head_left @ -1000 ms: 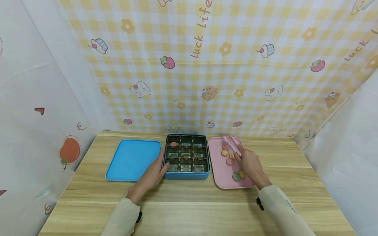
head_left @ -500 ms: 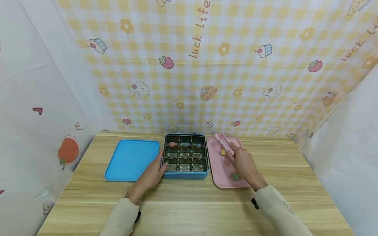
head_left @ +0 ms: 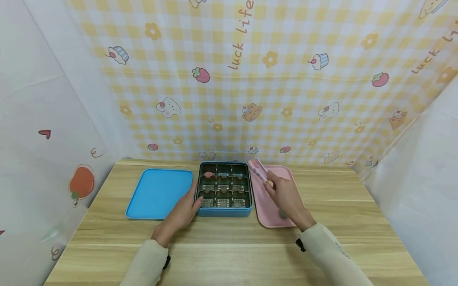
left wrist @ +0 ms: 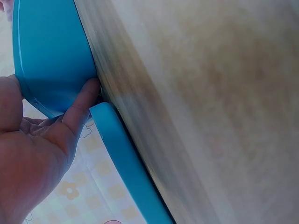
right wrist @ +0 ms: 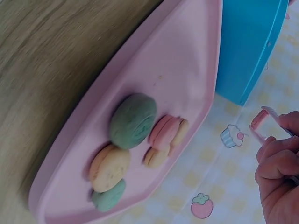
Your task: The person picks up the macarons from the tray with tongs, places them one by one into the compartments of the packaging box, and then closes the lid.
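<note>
In the head view, my left hand [head_left: 181, 212] grips the left side of a blue tin [head_left: 224, 213], thumb over its rim. Its dark insert has several compartments, and a pink macaron [head_left: 208, 174] lies in the back left one. My right hand [head_left: 286, 196] holds pink tongs [head_left: 260, 171], their tips beside the tin's back right corner. Between those tips, the right wrist view shows a pink macaron [right wrist: 259, 119]. Under the right hand lies a pink tray [head_left: 267, 220]. Several macarons rest on it, including a green one [right wrist: 133, 121] and a yellow one [right wrist: 110, 168].
A flat blue lid [head_left: 159, 194] lies left of the tin, close to the left hand. Behind the wooden table [head_left: 222, 254] hangs a checked cloth [head_left: 214, 91], with white cloth [head_left: 425, 178] at the sides.
My right hand has moved left with the tongs and the pink macaron, from over the pink tray to the tin's back right corner. The left hand has stayed on the tin.
</note>
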{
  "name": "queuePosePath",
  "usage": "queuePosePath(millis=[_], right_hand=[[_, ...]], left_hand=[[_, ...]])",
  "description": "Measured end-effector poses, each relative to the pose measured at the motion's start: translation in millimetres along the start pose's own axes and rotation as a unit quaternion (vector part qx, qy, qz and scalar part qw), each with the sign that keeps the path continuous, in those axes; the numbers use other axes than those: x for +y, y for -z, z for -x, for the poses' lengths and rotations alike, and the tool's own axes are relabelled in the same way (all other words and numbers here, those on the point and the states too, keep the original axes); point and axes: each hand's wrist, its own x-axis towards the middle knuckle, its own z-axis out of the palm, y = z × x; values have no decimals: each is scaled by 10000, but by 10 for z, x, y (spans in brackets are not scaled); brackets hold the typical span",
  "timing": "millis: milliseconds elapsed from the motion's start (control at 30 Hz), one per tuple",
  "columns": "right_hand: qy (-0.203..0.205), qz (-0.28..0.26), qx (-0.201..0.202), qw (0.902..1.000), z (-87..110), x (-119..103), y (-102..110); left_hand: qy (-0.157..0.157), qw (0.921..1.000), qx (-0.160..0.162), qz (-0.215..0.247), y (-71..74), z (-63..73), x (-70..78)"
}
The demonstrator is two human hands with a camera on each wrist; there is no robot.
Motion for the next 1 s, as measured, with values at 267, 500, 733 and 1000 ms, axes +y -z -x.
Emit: queuePosePath(millis=[267, 500, 733, 1000], right_hand=[[-131, -281, -35, 9995, -30, -192, -141], [48, -370, -126, 9992, -51, -349, -229], [132, -420, -334, 9985, -72, -458, -292], [60, -216, -585, 9980, -73, -546, -352]], left_hand=[[-90, 9999, 33, 30, -1, -9, -11], [-82, 9999, 54, 36, -4, -19, 2], [-112, 9999, 51, 34, -1, -17, -5], [-97, 9998, 140, 36, -14, -7, 2]])
